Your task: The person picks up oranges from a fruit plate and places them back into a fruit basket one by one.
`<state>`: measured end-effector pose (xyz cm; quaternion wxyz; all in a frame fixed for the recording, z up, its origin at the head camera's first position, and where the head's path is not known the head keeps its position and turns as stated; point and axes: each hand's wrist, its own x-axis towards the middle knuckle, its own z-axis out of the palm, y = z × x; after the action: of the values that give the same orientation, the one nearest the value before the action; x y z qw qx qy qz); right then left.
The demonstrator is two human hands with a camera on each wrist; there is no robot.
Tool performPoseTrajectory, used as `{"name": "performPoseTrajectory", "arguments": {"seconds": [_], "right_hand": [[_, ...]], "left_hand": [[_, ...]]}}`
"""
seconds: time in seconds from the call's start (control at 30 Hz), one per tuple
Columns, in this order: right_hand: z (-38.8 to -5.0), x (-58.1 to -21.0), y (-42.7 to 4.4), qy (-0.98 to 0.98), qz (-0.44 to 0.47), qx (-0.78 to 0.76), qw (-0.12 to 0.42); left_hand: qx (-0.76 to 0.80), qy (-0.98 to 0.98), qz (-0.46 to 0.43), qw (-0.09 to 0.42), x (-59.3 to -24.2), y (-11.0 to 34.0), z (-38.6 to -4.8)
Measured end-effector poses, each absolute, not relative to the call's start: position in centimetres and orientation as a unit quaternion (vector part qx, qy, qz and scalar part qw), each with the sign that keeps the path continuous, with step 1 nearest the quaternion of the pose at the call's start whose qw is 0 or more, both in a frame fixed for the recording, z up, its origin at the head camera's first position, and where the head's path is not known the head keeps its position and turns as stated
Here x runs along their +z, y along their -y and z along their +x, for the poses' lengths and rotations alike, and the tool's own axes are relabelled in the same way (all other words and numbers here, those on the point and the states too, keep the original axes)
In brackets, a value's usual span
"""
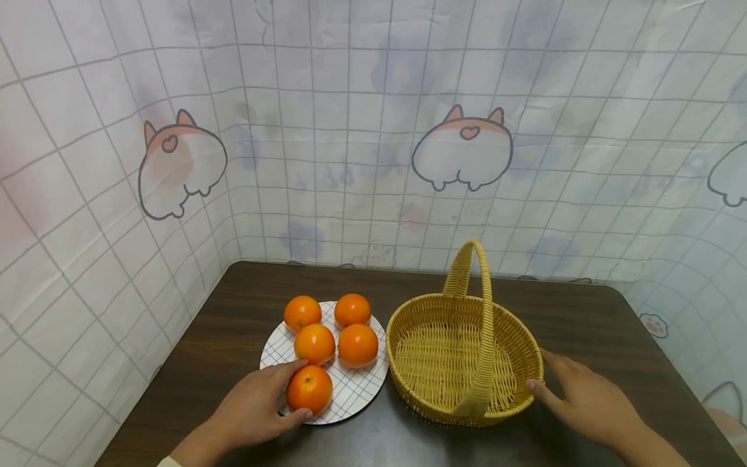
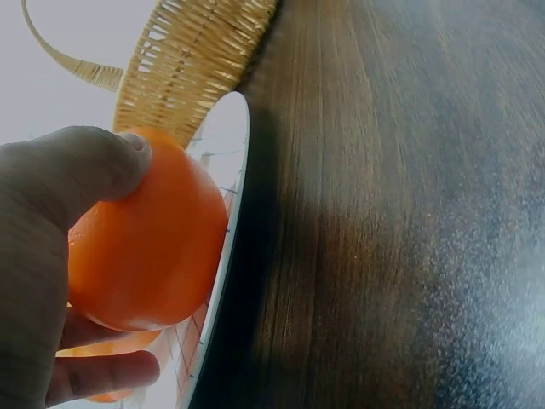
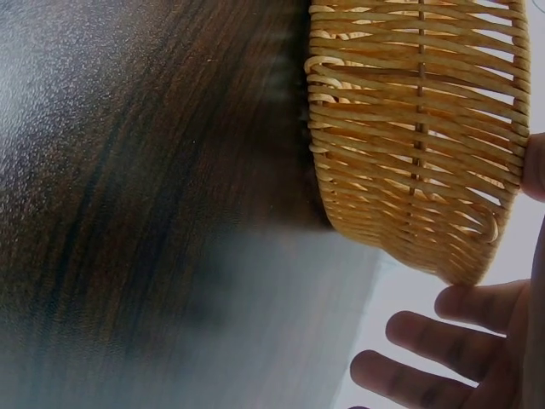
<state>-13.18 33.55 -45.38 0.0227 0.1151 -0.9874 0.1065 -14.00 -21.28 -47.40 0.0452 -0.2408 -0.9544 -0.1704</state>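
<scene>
An orange (image 1: 309, 390) lies at the near side of a round white plate (image 1: 358, 389) with a grid pattern. My left hand (image 1: 257, 402) holds this orange, with the thumb on one side and fingers on the other; the left wrist view shows the thumb pressed on its skin. Several more oranges (image 1: 358, 346) sit behind it on the plate. To the right stands a yellow wicker basket (image 1: 432, 350) with a tall handle, nothing inside. My right hand (image 1: 589, 399) touches its right rim with thumb and index finger, the other fingers spread fairly straight.
Everything stands on a dark wood-grain table (image 1: 216, 331). The basket handle (image 1: 484, 324) arches up over its middle. Behind and at both sides hangs a white grid-patterned cloth (image 1: 350, 162) with cartoon animal drawings.
</scene>
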Motion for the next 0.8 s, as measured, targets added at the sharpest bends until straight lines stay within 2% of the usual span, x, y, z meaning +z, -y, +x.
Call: {"name": "performPoseTrajectory", "arguments": {"seconds": [0.23,0.53,0.8], "right_hand": [[-13.1,-45.4,-33.5,0.987,0.117,0.108,0.024],[-13.2,-45.4,-33.4,0.987,0.114,0.109,0.028],[-13.2,-45.5,-33.5,0.987,0.113,0.111,0.026]], "left_hand": [[-0.171,0.955,-0.237,0.054,-47.3,21.2,-14.1],[-0.169,0.940,-0.273,0.119,-45.8,20.4,-14.7],[-0.172,0.933,-0.286,0.136,-44.5,19.3,-15.1]]}}
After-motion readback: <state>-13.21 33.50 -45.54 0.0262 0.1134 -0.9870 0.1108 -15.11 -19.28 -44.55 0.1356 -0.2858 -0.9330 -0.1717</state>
